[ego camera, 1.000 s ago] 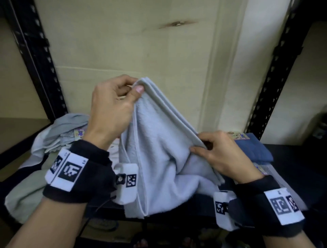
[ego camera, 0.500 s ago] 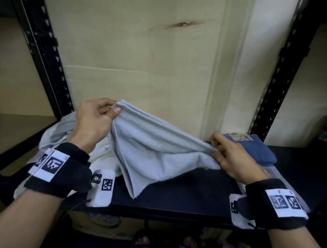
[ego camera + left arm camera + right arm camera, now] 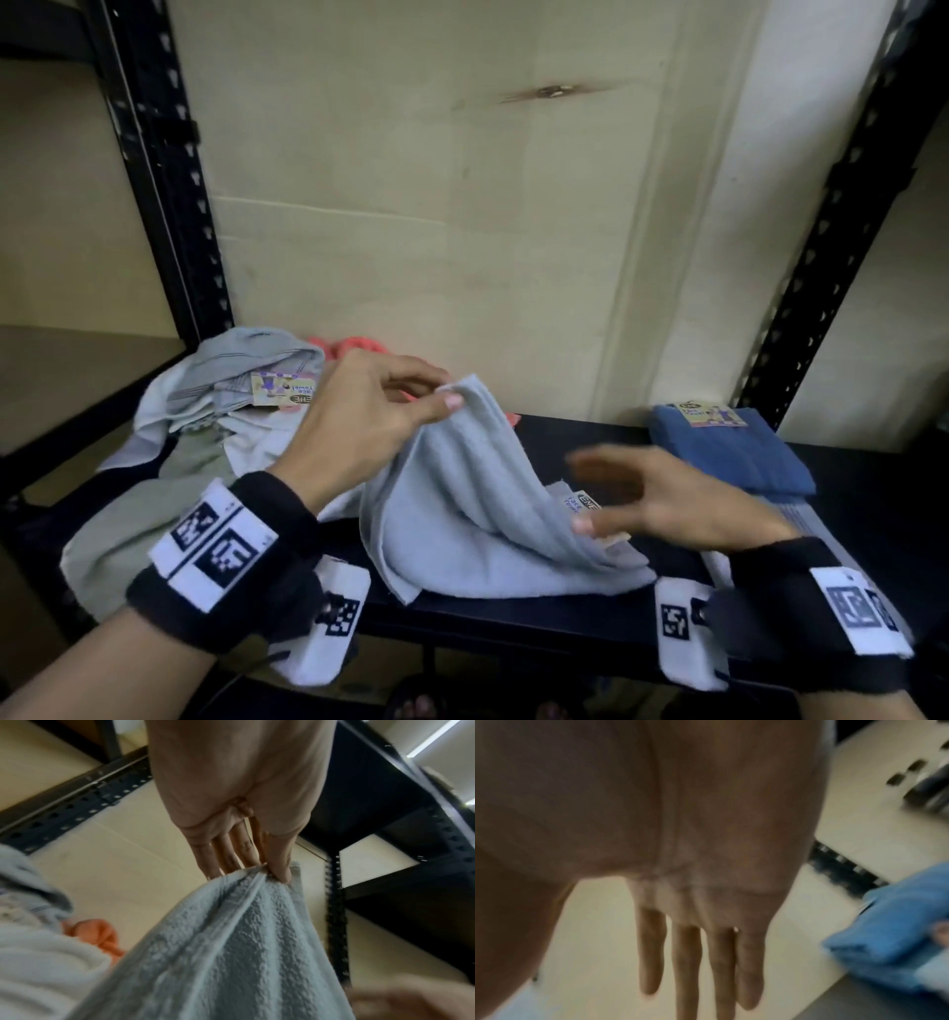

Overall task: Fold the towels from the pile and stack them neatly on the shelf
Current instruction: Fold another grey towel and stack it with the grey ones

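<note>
We are folding a pale towel (image 3: 477,519) on the shelf (image 3: 590,442), left hand (image 3: 359,416) pinching its corner. Our right hand (image 3: 667,493), flat-fingered and holding nothing, is hovering at three o'clock. Next, it likely needs smoothing flat.

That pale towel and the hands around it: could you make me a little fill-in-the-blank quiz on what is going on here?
1. The left hand pinches a corner of the light grey towel between thumb and ____.
2. The right hand has its fingers straight and holds ____.
3. The folded towel by the right-hand post is ____ in colour.
4. The towel being folded lies partly on the ____ shelf.

Missing words: fingers; nothing; blue; black
</note>
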